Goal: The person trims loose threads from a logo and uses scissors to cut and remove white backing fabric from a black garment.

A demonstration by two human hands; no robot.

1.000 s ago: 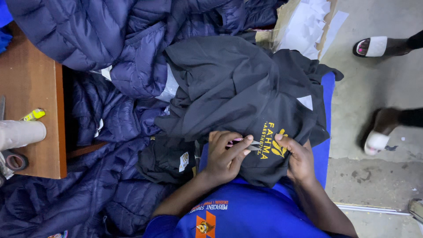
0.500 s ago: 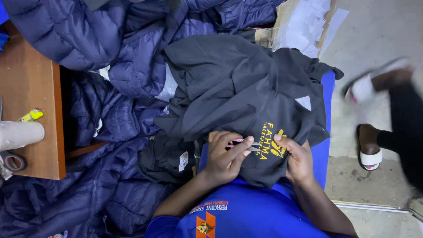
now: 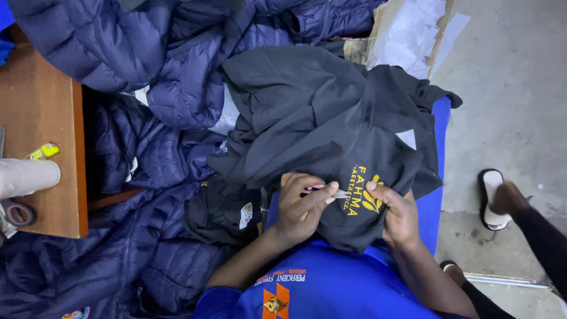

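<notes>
Head view, steeply downward, close over lap

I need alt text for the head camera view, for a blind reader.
Two hands, left hand and right hand, pinch a small tool at yellow embroidery on a black garment. Navy puffer jackets lie around, beside a wooden table.

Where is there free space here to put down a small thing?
Bare wood on the table, above the yellow marker and the roll. Bare floor right of the black garment. Crowded: quilted jackets fill the middle and left; both hands work on the garment.
</notes>
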